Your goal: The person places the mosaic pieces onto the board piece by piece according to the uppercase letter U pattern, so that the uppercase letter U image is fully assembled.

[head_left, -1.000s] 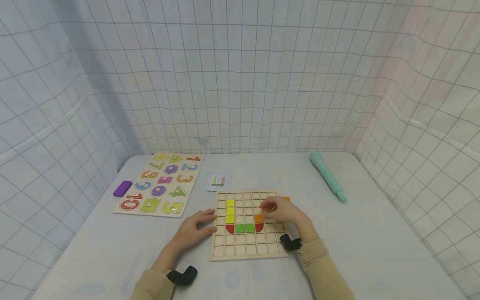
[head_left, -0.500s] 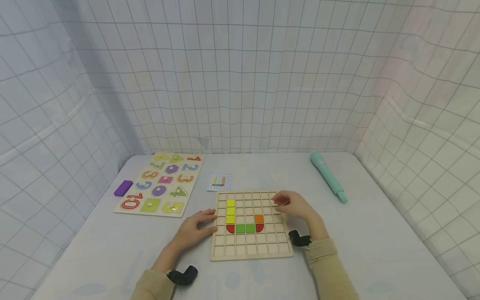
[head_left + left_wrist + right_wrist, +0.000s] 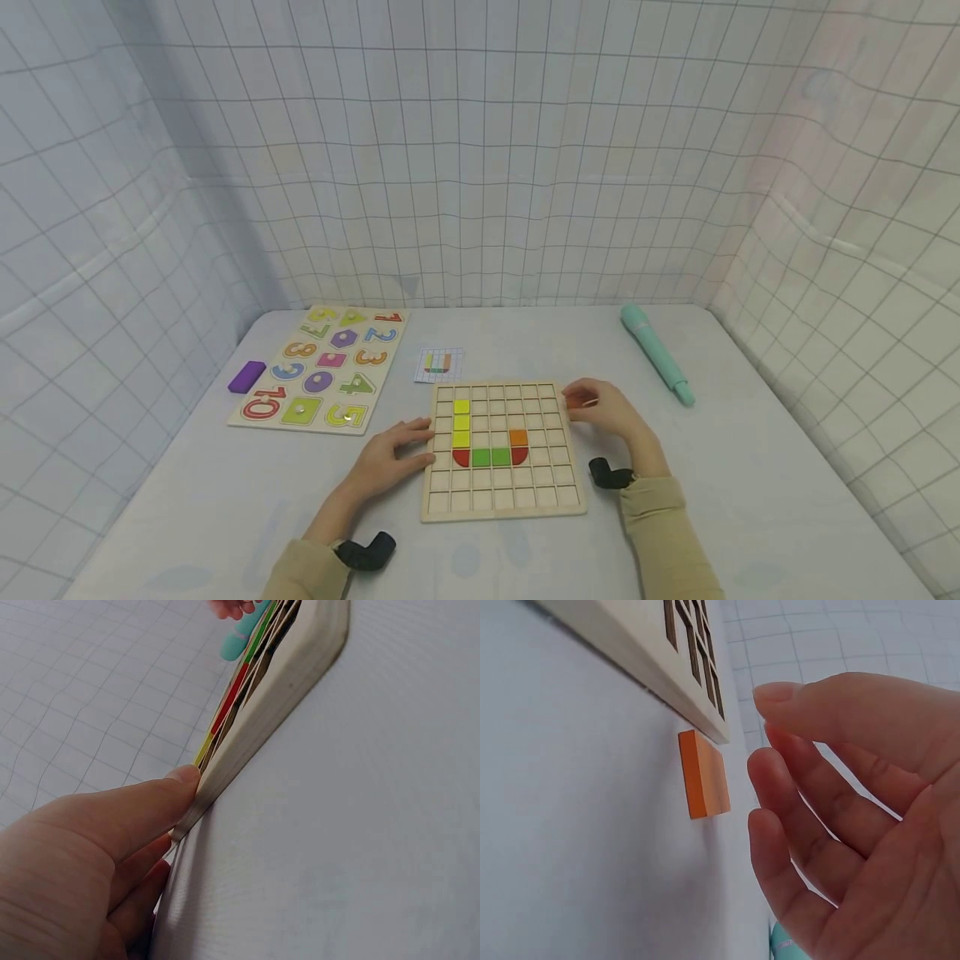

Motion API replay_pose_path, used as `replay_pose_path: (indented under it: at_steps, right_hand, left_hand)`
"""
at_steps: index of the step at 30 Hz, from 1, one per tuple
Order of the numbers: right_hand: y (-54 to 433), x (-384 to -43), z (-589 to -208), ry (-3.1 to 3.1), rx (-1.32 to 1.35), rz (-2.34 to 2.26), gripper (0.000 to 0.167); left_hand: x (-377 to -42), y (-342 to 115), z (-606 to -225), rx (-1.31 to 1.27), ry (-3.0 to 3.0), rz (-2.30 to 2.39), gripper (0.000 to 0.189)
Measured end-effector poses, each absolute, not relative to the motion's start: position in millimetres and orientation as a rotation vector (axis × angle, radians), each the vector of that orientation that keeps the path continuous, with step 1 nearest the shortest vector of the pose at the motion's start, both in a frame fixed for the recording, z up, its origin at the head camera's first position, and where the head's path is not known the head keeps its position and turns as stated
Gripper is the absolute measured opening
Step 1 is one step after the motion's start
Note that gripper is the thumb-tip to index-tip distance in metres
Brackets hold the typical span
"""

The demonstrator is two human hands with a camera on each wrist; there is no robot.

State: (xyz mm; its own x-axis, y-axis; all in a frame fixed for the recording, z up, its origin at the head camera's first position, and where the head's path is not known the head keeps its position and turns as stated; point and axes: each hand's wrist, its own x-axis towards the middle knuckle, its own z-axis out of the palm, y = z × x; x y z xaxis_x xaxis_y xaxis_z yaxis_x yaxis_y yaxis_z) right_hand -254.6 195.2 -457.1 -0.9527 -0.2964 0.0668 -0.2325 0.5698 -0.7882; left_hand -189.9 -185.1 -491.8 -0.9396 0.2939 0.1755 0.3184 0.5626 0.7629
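A wooden grid board [image 3: 491, 492] lies on the table. Three yellow squares [image 3: 461, 422], two green squares [image 3: 491, 457], two red rounded pieces [image 3: 519, 456] and an orange square [image 3: 518, 437] sit in its cells. My left hand [image 3: 384, 458] rests with its thumb and fingertips against the board's left edge. Beyond the board's right edge, my right hand [image 3: 606, 410] hovers with loosely bent fingers and holds nothing. Just off those fingertips, in the right wrist view, a loose orange block [image 3: 705, 776] lies on the table beside the board.
A small pattern card [image 3: 438, 365] lies behind the board. To the left are a number and shape puzzle board [image 3: 318, 367] and a purple block [image 3: 247, 377]. At the back right lies a teal stick-shaped object [image 3: 657, 354]. Gridded cloth walls surround the table.
My right hand has moved right, from over the orange square in the board to the loose orange block past the board's right edge. The left hand has stayed in place.
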Motion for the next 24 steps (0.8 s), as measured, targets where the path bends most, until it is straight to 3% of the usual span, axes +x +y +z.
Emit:
replay_pose_path:
  at_steps: [24]
  right_hand:
    - [205,-256,-469,2.76,-0.291,-1.322,0.032]
  left_hand:
    - [-190,-186,-492,-0.514,-2.773,-1.361,0.042]
